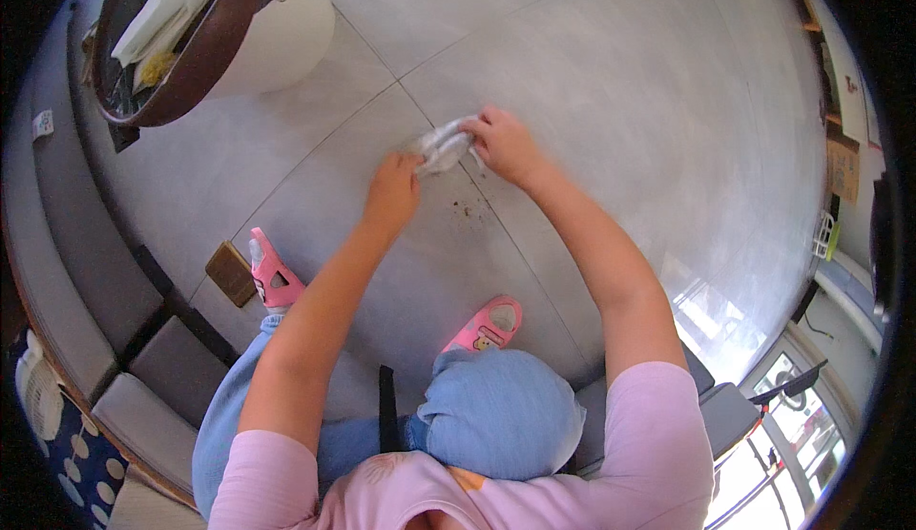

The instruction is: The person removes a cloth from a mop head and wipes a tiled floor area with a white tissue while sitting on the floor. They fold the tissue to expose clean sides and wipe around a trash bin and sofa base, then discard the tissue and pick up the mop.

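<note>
White wad [445, 146] blurred, specks [457, 204] indistinct, bin [286, 48] cropped

- The wad [445, 148] I'm gripping is white, greyer in its folds.
- My shirt [658, 425] is pale pink, with an orange-yellow patch on the front.
- My trousers [501, 415] are light blue.
- My shoes [276, 283] are bright pink, with a bit of yellow on the right one.
- The floor [592, 62] I see is grey, crossed by thin darker lines.
- The crumbs [467, 209] are brown.
- The bin [286, 48] is off-white with a dark brown rim.
- The sofa [86, 215] is grey.
- The cloth [84, 468] at my lower left is dark blue with pale dots.
</note>
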`<state>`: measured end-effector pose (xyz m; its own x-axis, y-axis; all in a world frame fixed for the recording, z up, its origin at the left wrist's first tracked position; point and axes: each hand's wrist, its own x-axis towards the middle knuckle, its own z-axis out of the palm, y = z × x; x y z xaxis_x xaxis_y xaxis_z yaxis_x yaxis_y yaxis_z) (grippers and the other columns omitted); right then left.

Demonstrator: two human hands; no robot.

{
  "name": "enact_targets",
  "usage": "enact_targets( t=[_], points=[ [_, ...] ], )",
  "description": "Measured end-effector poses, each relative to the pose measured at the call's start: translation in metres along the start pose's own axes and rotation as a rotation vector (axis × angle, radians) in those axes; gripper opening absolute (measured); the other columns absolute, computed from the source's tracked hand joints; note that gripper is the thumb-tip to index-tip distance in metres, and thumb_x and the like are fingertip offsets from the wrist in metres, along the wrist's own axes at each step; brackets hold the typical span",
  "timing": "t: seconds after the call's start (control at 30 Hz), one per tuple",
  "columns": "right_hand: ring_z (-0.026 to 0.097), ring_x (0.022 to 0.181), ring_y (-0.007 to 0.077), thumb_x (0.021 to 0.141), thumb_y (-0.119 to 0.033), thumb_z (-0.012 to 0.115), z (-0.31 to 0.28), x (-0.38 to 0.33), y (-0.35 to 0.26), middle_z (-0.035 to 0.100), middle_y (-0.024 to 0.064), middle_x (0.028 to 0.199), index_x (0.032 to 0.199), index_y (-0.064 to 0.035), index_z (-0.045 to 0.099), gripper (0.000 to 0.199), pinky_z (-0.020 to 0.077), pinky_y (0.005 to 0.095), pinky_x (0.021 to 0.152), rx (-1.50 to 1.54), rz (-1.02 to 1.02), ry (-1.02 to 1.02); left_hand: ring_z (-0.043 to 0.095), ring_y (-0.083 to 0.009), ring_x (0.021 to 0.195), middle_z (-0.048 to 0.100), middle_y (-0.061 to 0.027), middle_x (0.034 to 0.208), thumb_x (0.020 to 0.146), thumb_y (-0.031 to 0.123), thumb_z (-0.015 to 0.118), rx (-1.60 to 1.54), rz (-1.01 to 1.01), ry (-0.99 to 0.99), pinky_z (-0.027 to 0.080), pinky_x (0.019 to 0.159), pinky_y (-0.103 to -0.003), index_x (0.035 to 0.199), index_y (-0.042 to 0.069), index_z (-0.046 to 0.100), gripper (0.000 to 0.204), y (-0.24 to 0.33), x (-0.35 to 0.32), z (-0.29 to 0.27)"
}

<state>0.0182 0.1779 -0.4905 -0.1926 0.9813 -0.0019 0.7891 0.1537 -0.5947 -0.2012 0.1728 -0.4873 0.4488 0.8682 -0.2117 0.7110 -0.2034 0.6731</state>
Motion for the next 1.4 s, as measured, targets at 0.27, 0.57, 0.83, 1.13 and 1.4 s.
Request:
enact_targets(
  t=[0.27,0.57,0.83,1.13,1.4],
  points=[
    [0.052,0.075,0.0302,0.070,-0.007,0.057,0.020,-0.154,-0.043,0.048,0.0107,0.082,0.097,-0.0114,0.058,0.028,0.0445,0.0402,0.065,0.065,0.356,0.052,0.052,-0.0322,0.087,0.051,-0.0140,0.089,0.073,0.000,0.051,0.019,0.236,-0.147,0.044,0.074,-0.040,0.093,0.006,0.057,0.021,0.024,-0.052,0.030],
    [0.052,0.077,0.0327,0.074,-0.008,0.051,0.012,-0.134,-0.075,0.049,0.0141,0.082,0.097,-0.0070,0.056,0.024,0.0443,0.0413,0.065,0.342,0.441,0.163,0.054,-0.0313,0.085,0.053,-0.0143,0.091,0.074,0.003,0.052,0.055,0.273,-0.420,0.044,0.073,-0.038,0.095,0.006,0.057,0.022,0.014,-0.023,-0.033],
    [0.054,0.067,0.0167,0.072,-0.011,0.049,-0.021,-0.011,-0.032,0.060,0.0081,0.073,0.094,-0.0027,0.061,0.026,0.0435,0.0298,0.060,0.785,0.559,-0.380,0.059,-0.0266,0.078,0.061,-0.0142,0.082,0.077,0.009,0.054,0.076,0.046,-0.698,0.045,0.071,-0.035,0.096,0.004,0.057,0.020,0.009,0.076,-0.111],
    [0.054,0.071,0.0133,0.073,-0.008,0.050,-0.028,0.016,-0.001,0.060,0.0067,0.081,0.096,-0.0056,0.061,0.026,0.0440,0.0278,0.063,0.679,0.705,-0.429,0.057,-0.0202,0.081,0.061,-0.0121,0.088,0.077,0.011,0.054,0.046,0.071,-0.810,0.045,0.073,-0.033,0.098,0.001,0.056,0.023,-0.012,0.141,-0.086],
    [0.056,0.079,0.0176,0.070,-0.007,0.052,-0.039,0.032,-0.011,0.062,0.0083,0.084,0.097,-0.0079,0.062,0.029,0.0447,0.0312,0.068,0.586,0.858,-0.447,0.056,-0.0198,0.083,0.060,-0.0124,0.086,0.073,0.010,0.055,-0.009,-0.034,-0.988,0.044,0.074,-0.030,0.098,0.002,0.057,0.027,-0.013,0.177,-0.084]
  ],
)
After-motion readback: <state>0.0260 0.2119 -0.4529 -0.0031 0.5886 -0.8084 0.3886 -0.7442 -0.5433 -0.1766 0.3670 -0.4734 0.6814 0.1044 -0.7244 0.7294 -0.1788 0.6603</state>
